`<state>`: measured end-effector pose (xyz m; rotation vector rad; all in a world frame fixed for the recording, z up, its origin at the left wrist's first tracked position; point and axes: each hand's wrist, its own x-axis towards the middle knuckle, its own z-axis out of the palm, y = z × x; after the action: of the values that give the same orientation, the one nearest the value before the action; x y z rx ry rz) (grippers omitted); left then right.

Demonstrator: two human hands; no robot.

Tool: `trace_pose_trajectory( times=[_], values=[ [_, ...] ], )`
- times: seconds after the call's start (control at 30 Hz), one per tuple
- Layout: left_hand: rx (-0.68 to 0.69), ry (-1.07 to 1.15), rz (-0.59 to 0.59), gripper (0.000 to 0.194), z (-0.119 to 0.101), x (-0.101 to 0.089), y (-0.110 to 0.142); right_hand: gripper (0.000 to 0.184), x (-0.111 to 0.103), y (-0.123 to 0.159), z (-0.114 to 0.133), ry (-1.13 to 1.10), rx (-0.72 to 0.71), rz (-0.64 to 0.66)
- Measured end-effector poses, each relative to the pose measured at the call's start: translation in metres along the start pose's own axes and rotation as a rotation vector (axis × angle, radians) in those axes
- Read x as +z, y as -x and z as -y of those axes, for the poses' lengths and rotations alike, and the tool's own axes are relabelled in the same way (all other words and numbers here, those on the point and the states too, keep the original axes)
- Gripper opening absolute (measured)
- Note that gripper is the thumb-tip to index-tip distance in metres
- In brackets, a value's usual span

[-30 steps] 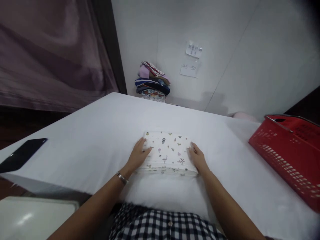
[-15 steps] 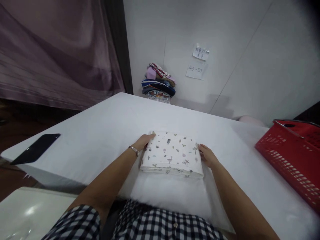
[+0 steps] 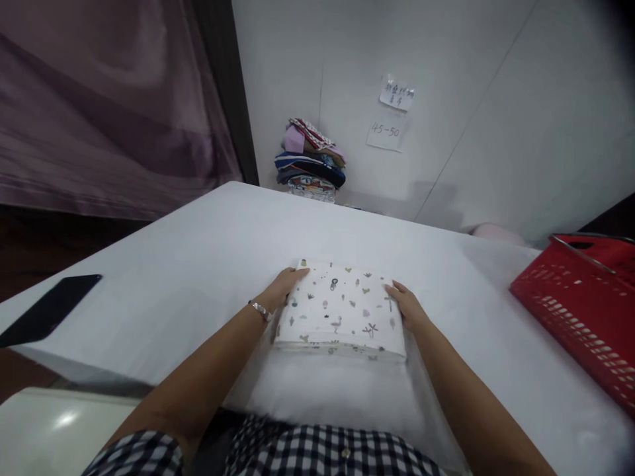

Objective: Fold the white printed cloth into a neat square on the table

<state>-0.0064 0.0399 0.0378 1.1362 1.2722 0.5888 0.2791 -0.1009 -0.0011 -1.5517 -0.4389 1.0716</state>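
A folded white cloth [image 3: 342, 307] printed with small flamingos, palms and cacti lies flat in front of me, near the table's front edge. My left hand [image 3: 284, 285] grips its left edge, thumb on top and the other fingers mostly hidden at the side and below. At the right edge my right hand [image 3: 407, 305] holds the cloth likewise, with thumb and forefinger over its upper right part. Below the cloth, sheer white material [image 3: 332, 383] hangs over the table's front edge towards my checked shirt.
A red plastic basket [image 3: 580, 297] with a metal handle stands at the right. Against the wall rises a pile of folded fabrics [image 3: 310, 162], with handwritten paper signs [image 3: 384, 134] beside it. A flat black object [image 3: 49, 307] lies at the left on the white table [image 3: 188, 264].
My right hand has shifted slightly inward over the cloth's right edge, its thumb now on top. The view has tilted and moved a little; the cloth stays in nearly the same place.
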Motion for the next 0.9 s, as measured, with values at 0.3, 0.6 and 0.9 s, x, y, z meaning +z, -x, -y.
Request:
trace_pose_trajectory(
  times=[0.3, 0.6, 0.9],
  values=[
    [0.027, -0.056, -0.015, 0.042, -0.037, 0.019, -0.063, 0.076, 0.004, -0.027, 0.017, 0.115, -0.116, -0.211],
    [0.153, -0.405, -0.048, 0.075, -0.009, 0.006, -0.054, 0.090, -0.016, 0.011, 0.006, 0.217, 0.062, -0.080],
    [0.670, -1.029, -0.095, 0.059, 0.022, 0.013, 0.013, 0.095, -0.022, 0.062, -0.017, 0.244, 0.046, -0.010]
  ],
)
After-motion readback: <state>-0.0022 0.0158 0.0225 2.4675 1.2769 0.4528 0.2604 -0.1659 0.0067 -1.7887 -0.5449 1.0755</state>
